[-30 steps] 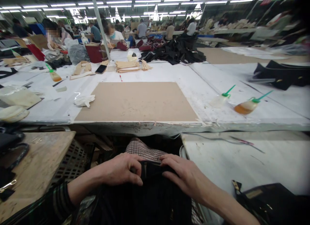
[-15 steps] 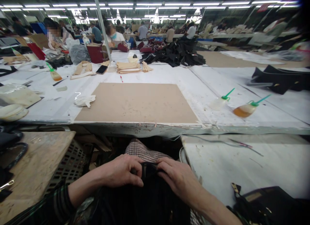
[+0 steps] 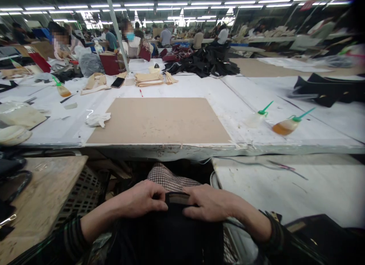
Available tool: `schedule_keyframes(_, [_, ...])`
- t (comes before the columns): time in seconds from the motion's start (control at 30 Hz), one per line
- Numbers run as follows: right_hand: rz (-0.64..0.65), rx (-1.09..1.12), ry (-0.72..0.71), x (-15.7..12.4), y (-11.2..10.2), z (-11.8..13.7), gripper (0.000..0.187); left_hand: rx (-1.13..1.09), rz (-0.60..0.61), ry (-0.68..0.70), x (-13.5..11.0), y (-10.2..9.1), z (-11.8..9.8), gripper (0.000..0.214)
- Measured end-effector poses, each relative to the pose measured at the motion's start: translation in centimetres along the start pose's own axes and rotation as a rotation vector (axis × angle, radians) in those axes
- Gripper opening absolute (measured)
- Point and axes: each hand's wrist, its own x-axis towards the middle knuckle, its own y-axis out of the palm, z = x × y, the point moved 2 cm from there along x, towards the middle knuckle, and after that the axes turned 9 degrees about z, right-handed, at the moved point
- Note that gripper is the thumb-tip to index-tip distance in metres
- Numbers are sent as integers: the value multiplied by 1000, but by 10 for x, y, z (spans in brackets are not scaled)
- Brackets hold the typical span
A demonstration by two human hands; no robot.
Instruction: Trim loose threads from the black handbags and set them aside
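Observation:
On my lap lies a black bag (image 3: 182,234), its top edge toward the table. My left hand (image 3: 145,198) pinches that edge on the left, thumb on the near side and fingers curled over. On the right my right hand (image 3: 207,202) grips the same edge, its thumb pressed on the black cloth. Between the two hands a thin brownish strip shows along the rim. The bag's lower part is dark and runs out of view. Checkered cloth (image 3: 171,177) covers my lap beyond the bag.
A tan board (image 3: 159,120) lies on the white table ahead. Two glue bottles (image 3: 286,126) with green nozzles stand to its right. At lower right, a black bag (image 3: 319,230) rests on a side table. A plastic crate (image 3: 85,189) is at left. People work farther back.
My right hand has turned flatter, and its thumb now presses lower on the black bag. The rim between my hands shows more. My left hand has barely moved.

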Motion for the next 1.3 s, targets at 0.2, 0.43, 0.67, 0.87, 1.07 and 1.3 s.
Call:
schedule_keyframes(0.2, [-315, 366, -159, -5, 7, -12, 15, 32, -65, -84, -3, -1, 6, 21])
schedule_keyframes(0.43, [-466, 674, 132, -31, 29, -18, 12, 36, -102, -147, 2, -3, 10, 24])
schedule_keyframes(0.67, [-539, 877, 218, -32, 37, -8, 23, 81, -149, -187, 7, -3, 8, 24])
schedule_keyframes(0.87, [-568, 926, 244, -31, 40, -5, 29, 97, -178, -208, 9, -3, 7, 24])
schedule_keyframes(1.07, [-578, 922, 251, -32, 45, -6, 31, 58, -196, -222, 9, -3, 3, 28])
schedule_keyframes(1.3, [-562, 931, 247, -30, 48, -7, 31, 47, -197, -239, 10, -5, 0, 29])
